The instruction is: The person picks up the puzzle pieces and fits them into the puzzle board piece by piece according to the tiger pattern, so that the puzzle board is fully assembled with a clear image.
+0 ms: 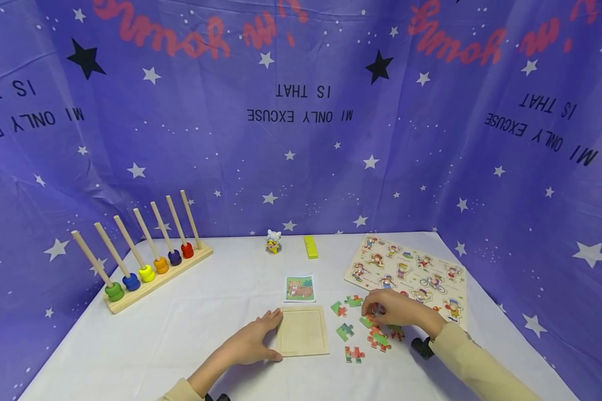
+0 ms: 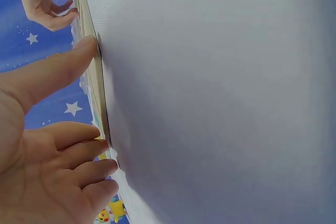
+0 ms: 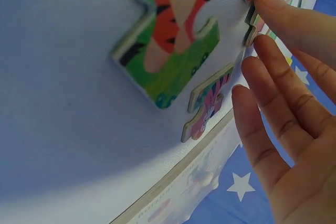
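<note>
Resting along the left edge of a wooden tray (image 1: 302,332), the left hand (image 1: 251,341) is spread, and the wood is touched by its thumb and fingertips. Red and green puzzle pieces (image 1: 379,340) are scattered on the white table (image 1: 180,334), just right of the tray, with some bunched under the right hand (image 1: 393,307). Its fingers are bent down over them; whether a piece is pinched cannot be told. A picture card (image 1: 299,289) is laid just behind the tray. A picture board (image 1: 412,275) is partly covered by the right hand. Colored rings are stacked on a peg stand (image 1: 180,270) at the left.
</note>
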{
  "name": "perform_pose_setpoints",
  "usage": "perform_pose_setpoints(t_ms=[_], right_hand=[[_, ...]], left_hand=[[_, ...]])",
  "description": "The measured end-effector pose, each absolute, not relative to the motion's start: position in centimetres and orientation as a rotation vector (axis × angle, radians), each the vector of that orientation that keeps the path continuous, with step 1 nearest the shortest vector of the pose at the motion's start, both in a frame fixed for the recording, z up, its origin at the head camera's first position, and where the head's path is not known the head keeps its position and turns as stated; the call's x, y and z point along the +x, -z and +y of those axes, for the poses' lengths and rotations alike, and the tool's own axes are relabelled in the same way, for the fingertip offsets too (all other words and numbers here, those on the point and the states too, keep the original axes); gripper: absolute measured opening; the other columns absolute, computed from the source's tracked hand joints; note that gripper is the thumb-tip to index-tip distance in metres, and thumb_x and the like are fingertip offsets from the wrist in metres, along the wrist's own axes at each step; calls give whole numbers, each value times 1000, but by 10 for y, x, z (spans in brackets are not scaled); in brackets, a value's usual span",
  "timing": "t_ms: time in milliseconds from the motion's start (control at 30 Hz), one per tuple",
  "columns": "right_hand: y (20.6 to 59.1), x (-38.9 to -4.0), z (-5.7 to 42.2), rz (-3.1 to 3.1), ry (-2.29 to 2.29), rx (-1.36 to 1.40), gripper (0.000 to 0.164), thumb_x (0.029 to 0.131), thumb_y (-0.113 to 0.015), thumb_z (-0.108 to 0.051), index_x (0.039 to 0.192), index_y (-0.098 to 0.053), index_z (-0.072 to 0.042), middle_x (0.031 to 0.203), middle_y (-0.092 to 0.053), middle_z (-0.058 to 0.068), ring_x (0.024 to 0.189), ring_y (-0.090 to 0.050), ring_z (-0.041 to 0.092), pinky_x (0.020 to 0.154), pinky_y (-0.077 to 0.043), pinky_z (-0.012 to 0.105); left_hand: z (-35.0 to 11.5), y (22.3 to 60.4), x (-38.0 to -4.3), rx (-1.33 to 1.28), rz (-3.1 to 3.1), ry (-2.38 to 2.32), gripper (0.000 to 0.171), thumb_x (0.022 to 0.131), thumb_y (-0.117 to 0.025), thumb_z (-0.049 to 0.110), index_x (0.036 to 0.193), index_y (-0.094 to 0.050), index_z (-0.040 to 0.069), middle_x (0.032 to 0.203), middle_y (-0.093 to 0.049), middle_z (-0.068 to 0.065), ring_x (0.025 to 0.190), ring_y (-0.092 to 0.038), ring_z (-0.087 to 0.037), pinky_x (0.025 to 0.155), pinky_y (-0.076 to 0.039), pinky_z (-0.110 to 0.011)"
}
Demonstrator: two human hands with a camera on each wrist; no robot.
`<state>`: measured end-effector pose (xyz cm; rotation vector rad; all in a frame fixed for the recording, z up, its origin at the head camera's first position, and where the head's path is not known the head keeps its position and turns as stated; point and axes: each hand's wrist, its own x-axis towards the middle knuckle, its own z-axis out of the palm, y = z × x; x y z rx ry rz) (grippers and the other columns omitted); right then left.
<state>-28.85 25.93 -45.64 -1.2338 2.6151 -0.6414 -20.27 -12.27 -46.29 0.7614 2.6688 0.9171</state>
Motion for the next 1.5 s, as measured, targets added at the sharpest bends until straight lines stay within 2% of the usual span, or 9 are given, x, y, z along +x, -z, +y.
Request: perform_pose_setpoints(t_ms=[267, 467, 733, 1500], right_hand=[[457, -288, 259, 2626, 644, -1180, 19, 84, -74, -5, 97, -67, -17, 91, -58, -5, 80, -56, 13, 66, -49, 23], [458, -287, 258, 2588, 714, -1179, 15, 84, -74, -5, 89, -63, -15, 86, -59, -2, 75, -55, 14, 64, -49, 22], [456, -288, 253, 2549, 781, -1158, 24, 82, -75, -3, 102, -63, -8, 84, -61, 0, 74, -55, 7, 64, -51, 23], [452, -288, 246, 2543, 793, -1031, 22, 78, -75, 2, 93, -61, -4, 80, -58, 1, 70, -51, 6, 63, -48, 23]], left_hand=[[-126, 461, -205, 773, 2644, -920, 89, 75, -80, 30, 141, -37, -11, 150, -31, -26, 138, -26, -46, 109, -22, -62], [-129, 462, -208, 791, 2624, -940, 86, 77, -79, 30, 141, -39, -10, 150, -33, -24, 138, -27, -44, 110, -21, -62], [-130, 462, -214, 801, 2641, -940, 86, 76, -80, 26, 140, -37, -12, 150, -31, -27, 139, -24, -46, 111, -20, -61], [-132, 462, -217, 795, 2622, -893, 89, 73, -82, 30, 140, -39, -11, 150, -33, -24, 138, -27, -44, 112, -21, -59]])
